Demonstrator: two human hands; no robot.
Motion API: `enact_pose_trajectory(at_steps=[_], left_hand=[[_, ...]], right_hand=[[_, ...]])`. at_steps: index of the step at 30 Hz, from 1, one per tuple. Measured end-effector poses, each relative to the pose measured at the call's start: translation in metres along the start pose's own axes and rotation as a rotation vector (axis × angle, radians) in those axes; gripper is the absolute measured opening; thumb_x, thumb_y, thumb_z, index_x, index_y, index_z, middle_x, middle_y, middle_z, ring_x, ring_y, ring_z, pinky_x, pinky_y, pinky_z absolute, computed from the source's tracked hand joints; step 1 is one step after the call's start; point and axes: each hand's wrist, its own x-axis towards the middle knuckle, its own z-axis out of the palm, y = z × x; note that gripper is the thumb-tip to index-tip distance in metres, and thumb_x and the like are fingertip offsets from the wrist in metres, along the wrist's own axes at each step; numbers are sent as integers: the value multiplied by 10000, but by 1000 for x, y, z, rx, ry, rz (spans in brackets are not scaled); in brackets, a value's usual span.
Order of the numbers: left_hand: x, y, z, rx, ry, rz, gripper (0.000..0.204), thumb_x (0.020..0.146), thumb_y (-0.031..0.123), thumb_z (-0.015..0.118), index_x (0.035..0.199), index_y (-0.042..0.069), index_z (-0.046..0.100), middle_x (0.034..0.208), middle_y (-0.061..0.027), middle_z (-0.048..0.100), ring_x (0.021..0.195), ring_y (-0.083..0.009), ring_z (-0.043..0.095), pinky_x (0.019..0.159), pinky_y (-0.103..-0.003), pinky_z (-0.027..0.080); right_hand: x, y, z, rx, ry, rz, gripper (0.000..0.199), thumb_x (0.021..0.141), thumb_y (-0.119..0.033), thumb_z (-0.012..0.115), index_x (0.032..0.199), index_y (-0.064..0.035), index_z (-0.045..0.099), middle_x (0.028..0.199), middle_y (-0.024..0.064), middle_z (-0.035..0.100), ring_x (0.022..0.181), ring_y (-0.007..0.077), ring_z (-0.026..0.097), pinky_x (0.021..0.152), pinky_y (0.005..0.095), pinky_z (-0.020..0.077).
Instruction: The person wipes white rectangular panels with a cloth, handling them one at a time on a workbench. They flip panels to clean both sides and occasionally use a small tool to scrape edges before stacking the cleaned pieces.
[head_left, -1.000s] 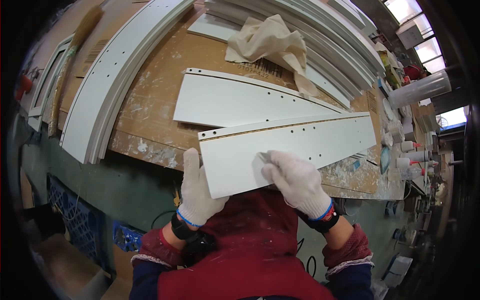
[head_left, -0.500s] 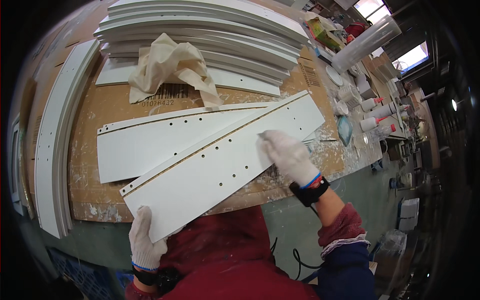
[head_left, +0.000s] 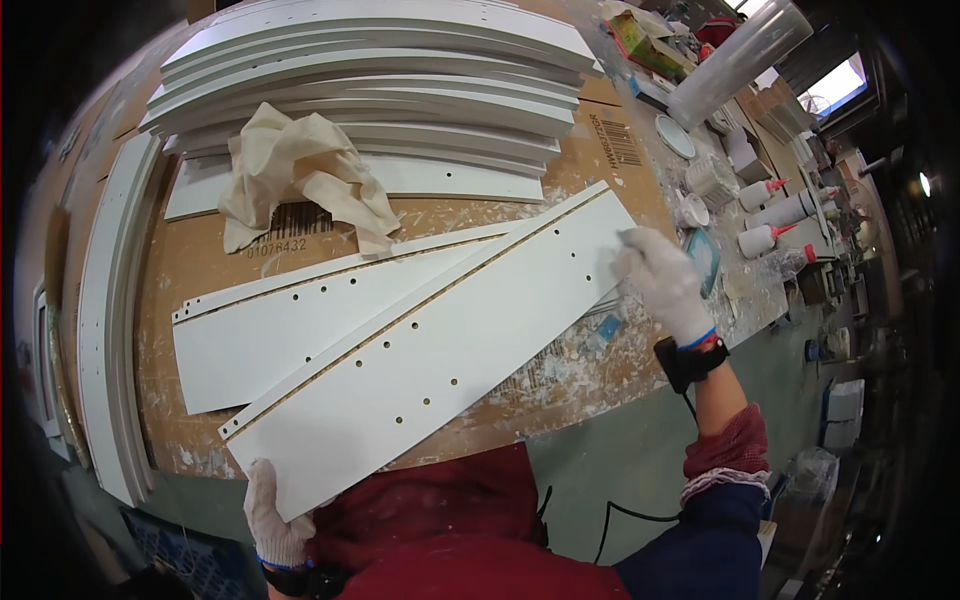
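Gloves of white knit covered both hands. The left hand (head_left: 277, 518) gripped the near left corner of a long, tapered white panel with a raw chipboard edge and rows of small drilled holes (head_left: 430, 350), fingers curled up over its edge. The right hand (head_left: 662, 278) lay at the far right end of the same panel, fingers bent and pressed down on its surface; whether it held anything underneath I cannot tell. The panel lay slantwise across a brown workbench spattered with white paint and filler (head_left: 600, 160), its near left corner sticking out past the bench's near edge. Just beyond it, touching along the long edge and partly under it, sat a second white tapered panel with holes along its far edge (head_left: 290, 330). A crumpled beige cloth (head_left: 300, 170) rested farther off to the left, its lower corner touching the second panel. Behind the cloth rose a stack of long curved white boards (head_left: 400, 50). More curved white strips (head_left: 105, 330) ran down the bench's left side. To the right of the right hand stood white squeeze bottles with red tips (head_left: 780, 210) among small pots and clutter.
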Motion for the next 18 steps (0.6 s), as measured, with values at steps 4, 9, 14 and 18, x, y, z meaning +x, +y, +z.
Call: enact_pose_trajectory(at_steps=[4,9,14,18], left_hand=[[7,-4,-15,-167,-40,-89,366,998,231,501,1282,5,453,1187,-170,592,996,-295,654,747,-355,606],[7,-9,-20,-143,132,-38,388,1001,295,484,1274,21,457,1108,-172,625,832,-297,680,615,-384,613],[5,1,11,-144,258,20,386,1002,294,492,1264,11,468,1119,-154,628,916,-277,678,734,-389,614],[5,-1,-1,-83,197,34,367,1001,277,500,1255,12,486,1136,-145,622,965,-259,663,801,-396,596]], right_hand=[[-23,-50,18,-207,-300,-284,199,888,-200,620,1048,-86,648,908,115,663,732,265,659,632,350,529],[-14,-1,12,-39,-151,-141,193,915,-184,584,1059,-67,637,940,167,659,836,325,650,721,380,520],[6,105,-26,-311,-93,231,217,920,-200,578,1045,-25,606,930,209,645,868,376,628,744,417,496],[3,56,-19,-35,-77,184,226,907,-192,603,1053,-20,603,932,218,641,872,366,626,753,387,497]])
